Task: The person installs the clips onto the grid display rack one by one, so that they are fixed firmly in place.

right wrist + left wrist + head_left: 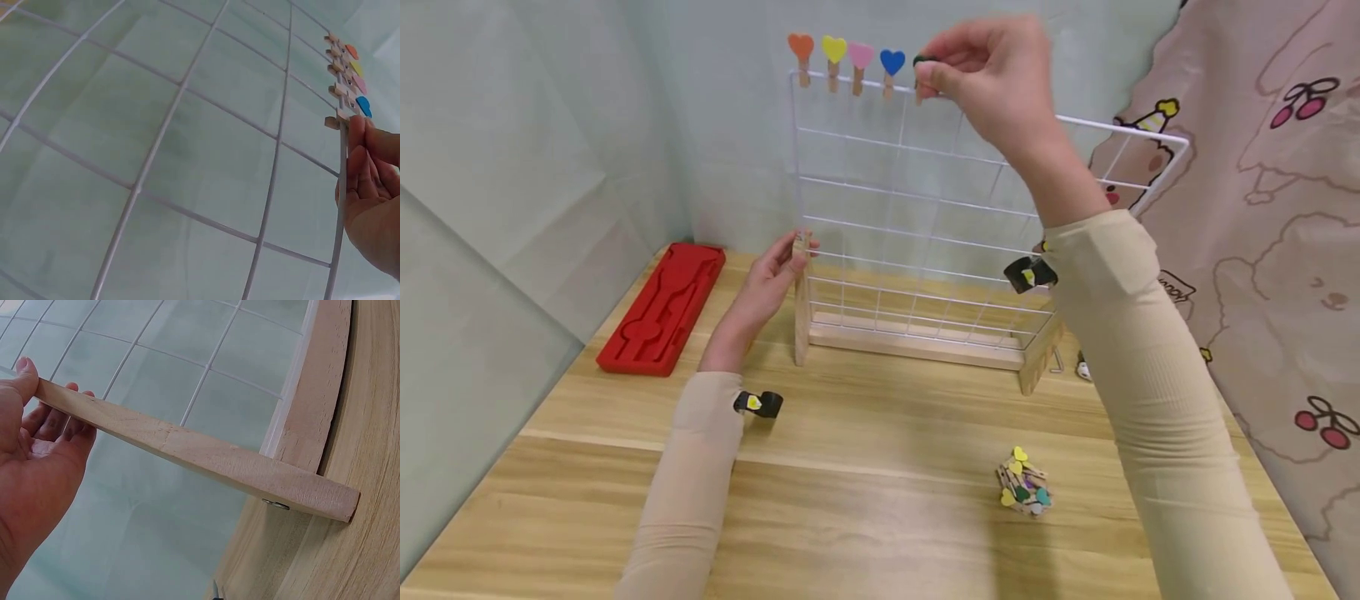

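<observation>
Right sleeve [1150, 358]: raised over the bench [887, 525].
Wire grid [181, 86]: held upright by a wooden stand [917, 346], four heart clips [861, 57] lined along its top bar [1120, 128].
Right hand [992, 83]: clamped on a dark clip [332, 122] at that bar.
Left hand [771, 279]: curled round the side post [187, 444].
Dark clip: seemingly being fastened beside the blue clip [892, 62]; release, once seated, is probably called for next.

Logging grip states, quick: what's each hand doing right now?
Left hand: closed, holding the wooden side post.
Right hand: closed, pinching a dark-hearted clothespin at the wire grid's top edge.
</observation>
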The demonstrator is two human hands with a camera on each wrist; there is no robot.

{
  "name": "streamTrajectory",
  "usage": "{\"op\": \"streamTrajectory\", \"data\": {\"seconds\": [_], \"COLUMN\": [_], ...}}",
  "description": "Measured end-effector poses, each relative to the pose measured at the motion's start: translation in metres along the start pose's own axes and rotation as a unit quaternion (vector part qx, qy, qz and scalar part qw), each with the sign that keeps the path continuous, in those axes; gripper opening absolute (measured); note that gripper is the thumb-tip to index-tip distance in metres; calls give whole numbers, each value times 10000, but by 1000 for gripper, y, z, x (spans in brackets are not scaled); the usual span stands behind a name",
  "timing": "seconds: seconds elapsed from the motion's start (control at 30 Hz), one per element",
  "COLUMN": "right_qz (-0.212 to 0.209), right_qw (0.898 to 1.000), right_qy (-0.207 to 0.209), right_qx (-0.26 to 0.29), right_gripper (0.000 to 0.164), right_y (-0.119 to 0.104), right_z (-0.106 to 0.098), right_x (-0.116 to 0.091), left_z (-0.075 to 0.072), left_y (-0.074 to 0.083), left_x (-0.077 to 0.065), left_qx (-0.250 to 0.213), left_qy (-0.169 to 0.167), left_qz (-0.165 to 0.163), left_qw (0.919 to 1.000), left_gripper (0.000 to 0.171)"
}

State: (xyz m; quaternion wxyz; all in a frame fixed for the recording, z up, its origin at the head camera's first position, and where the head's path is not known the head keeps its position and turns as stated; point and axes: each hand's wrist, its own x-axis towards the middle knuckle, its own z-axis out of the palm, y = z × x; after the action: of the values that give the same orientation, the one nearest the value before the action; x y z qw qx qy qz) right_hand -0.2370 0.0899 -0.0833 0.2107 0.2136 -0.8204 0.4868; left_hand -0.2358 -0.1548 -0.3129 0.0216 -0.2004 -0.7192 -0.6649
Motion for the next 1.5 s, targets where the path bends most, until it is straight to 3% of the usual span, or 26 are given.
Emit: {"op": "streamTrajectory", "data": {"seconds": [0.2,0.47,0.83,1.0,1.1,1.2,1.33,1.5], "right_qz": [138,413,-289,-1119,-1270,-1374,-1402,-592], "right_qw": [9996,9990,9991,9908,9883,9873,9823,9757], "right_qy": [-24,-137,9,442,442,101,-524,-1422], "right_qx": [-243,21,-295,-620,-719,-791,-1131,-1557], "right_gripper": [23,29,38,37,34,31,25,22], "right_y": [1,2,3,-5,-2,25,79,136], "right_z": [1,0,-2,0,3,4,4,-3], "right_x": [-2,0,-18,-51,-75,-99,-146,-220], "left_z": [2,0,2,2,1,0,-3,-11], "left_y": [-1,-1,-3,2,4,6,6,-5], "left_x": [1,1,2,2,2,1,-1,0], "left_qx": [-78,-119,-45,-66,-101,-77,-62,-75], "left_qy": [-26,-10,-10,4,37,47,88,117], "left_qz": [45,65,70,59,64,42,65,156], "left_qw": [10000,9999,10000,10000,9999,10000,9999,9998], "left_gripper": [48,46,48,47,44,43,44,43]}}
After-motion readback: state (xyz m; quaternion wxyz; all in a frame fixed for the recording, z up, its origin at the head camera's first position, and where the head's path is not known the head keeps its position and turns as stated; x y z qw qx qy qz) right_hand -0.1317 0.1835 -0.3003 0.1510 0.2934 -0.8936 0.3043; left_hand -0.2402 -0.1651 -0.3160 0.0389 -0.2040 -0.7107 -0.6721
